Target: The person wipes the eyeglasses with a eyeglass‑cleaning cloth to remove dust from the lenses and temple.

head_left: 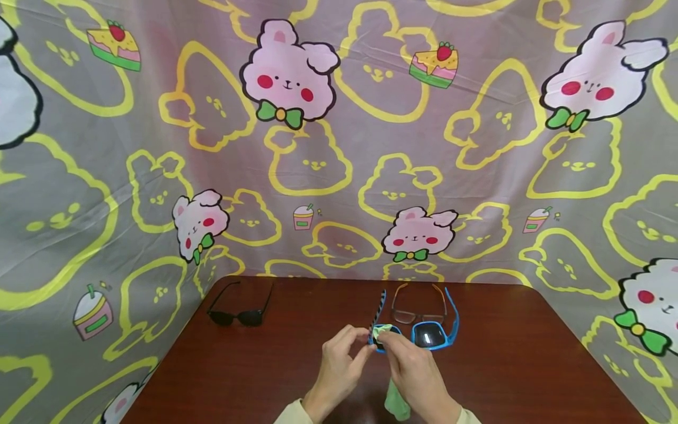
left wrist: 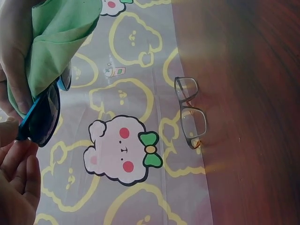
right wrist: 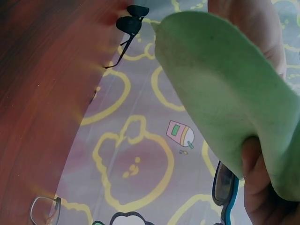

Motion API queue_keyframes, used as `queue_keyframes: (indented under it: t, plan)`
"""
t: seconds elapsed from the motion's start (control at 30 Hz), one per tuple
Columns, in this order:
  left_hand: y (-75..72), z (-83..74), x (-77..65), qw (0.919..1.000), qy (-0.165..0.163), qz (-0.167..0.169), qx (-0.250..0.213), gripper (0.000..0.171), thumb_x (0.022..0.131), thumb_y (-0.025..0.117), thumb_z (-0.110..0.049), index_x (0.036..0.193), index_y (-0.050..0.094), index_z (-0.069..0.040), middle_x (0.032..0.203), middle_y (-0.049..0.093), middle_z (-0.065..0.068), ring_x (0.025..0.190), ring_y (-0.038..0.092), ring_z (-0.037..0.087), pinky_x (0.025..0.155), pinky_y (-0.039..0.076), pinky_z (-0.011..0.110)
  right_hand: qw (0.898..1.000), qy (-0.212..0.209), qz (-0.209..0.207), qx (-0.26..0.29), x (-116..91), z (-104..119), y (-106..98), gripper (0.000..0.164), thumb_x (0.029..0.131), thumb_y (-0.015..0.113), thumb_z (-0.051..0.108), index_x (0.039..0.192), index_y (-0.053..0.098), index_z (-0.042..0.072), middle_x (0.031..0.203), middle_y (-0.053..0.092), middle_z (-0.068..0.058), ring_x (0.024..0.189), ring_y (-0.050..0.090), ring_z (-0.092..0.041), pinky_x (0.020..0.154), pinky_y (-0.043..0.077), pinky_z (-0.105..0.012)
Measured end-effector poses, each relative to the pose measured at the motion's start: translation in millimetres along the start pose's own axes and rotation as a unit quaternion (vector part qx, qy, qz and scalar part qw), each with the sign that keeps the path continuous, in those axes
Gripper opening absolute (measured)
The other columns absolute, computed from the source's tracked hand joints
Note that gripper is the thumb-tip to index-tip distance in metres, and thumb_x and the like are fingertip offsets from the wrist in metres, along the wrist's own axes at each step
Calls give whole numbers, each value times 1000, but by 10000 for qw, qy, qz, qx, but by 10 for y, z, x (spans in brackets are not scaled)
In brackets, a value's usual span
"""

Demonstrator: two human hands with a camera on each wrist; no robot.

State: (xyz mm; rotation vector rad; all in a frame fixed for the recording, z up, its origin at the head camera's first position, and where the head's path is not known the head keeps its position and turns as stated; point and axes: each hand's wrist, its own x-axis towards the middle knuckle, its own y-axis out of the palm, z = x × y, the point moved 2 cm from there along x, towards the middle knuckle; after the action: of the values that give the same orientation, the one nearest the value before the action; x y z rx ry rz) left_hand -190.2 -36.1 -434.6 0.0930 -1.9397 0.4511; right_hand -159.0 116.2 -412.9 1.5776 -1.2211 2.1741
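Observation:
A pair of blue-framed sunglasses with dark lenses is held up above the table, its temples pointing away. At the left hinge corner, my left hand pinches the frame between thumb and fingers. My right hand grips a light green cloth and presses part of it on the left lens. The rest of the cloth hangs down below the right hand. In the left wrist view the cloth covers part of the sunglasses, seen edge-on.
Black sunglasses lie on the left of the dark red-brown table. Behind the blue pair stand clear-lens eyeglasses with orange-brown temples. A grey curtain printed with cartoon bunnies closes off the back and sides.

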Motion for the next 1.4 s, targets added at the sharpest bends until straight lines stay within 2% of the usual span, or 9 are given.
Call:
queue_keyframes:
  t: [0.37,0.47,0.53,0.63,0.77,0.9,1.13,1.23,1.4]
  plan:
    - [-18,-7,-2,9994,-327,42,42,21,76,77,-9,92,65,-8,80,62,-4,73,62,7,67,49,19,9993,-146,128,307,-2,2,3,33,103,37,23,98,67,11,96,68,3,78,66,-11,63,52,-26]
    - [-21,-6,4,9997,-250,-35,31,22,75,77,-6,93,64,-7,81,62,-3,73,62,7,68,48,18,9989,-121,196,411,-8,5,-3,19,99,49,16,99,67,11,96,68,3,78,66,-11,65,52,-25]
    - [-24,-7,6,9997,-223,-57,34,22,75,76,-5,93,64,-7,80,62,-3,73,62,6,69,48,18,9986,-101,237,467,-12,7,-8,12,92,59,7,99,67,12,95,68,3,78,66,-11,66,52,-25]
    - [-30,-6,4,9996,-279,-41,29,22,75,76,-5,94,64,-7,80,62,-4,73,61,6,68,48,18,9983,-66,296,492,-14,10,-12,28,78,69,-5,100,67,12,95,68,4,79,66,-10,66,52,-24]
    - [-33,-1,0,9993,-364,-17,42,22,75,77,-5,93,64,-8,81,62,-4,73,61,6,67,49,20,9980,-62,358,513,-15,10,-17,39,70,72,-10,101,67,13,96,68,5,80,66,-10,67,52,-24]
    - [-27,5,-3,9988,-489,58,66,22,75,77,-6,93,64,-9,81,62,-4,74,61,6,67,49,21,9977,-106,382,546,-15,6,-24,41,68,73,-11,101,67,13,97,68,4,81,66,-10,67,52,-23]
    - [-33,0,2,9956,-908,225,68,19,77,77,-10,92,65,-11,83,62,-7,76,61,5,68,49,20,9972,-149,379,622,-19,-13,-32,39,70,73,-10,102,67,12,97,68,3,80,66,-10,67,52,-22]
    - [-36,-10,10,9950,-961,250,64,19,78,77,-10,92,65,-11,83,62,-7,76,61,5,68,48,20,9971,-169,350,656,-25,-19,-34,38,72,72,-10,103,67,12,97,68,3,81,66,-11,68,52,-21]
    - [-40,-22,22,9962,-848,196,103,20,76,78,-10,92,65,-10,82,63,-6,75,61,6,68,48,19,9969,-162,333,689,-30,-22,-35,41,70,72,-11,103,67,12,98,68,2,82,66,-11,69,52,-22]
